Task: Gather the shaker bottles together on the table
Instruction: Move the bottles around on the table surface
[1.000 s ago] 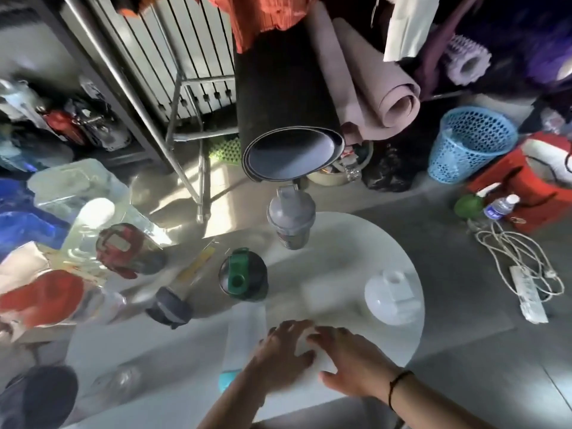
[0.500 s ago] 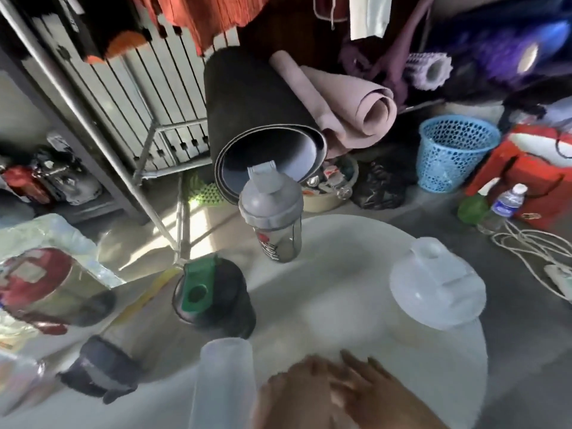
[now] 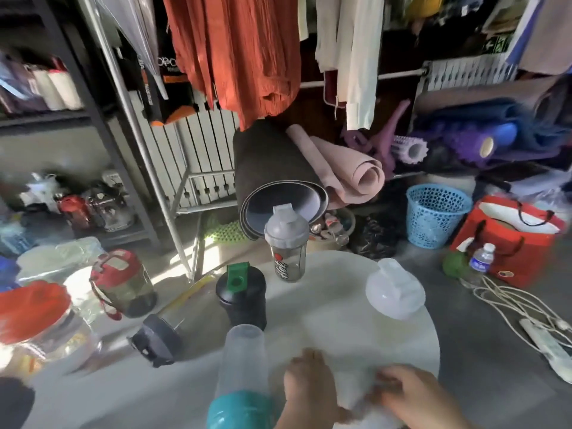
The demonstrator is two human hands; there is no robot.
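A lying bottle [image 3: 244, 376], teal cap toward the lower frame, is flanked by upright bottles [image 3: 243, 295]; both hands [image 3: 312, 387] [image 3: 414, 397] are blurred, grip not tellable.

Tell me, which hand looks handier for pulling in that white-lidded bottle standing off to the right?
The right hand, probably. It rests on the table's near right side, the side where the white-lidded bottle stands. The left hand lies nearer the teal-lidded bottle and would have to cross over.

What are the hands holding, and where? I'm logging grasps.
Cannot tell: left hand and right hand rest on a blurred white thing at the table's near edge.
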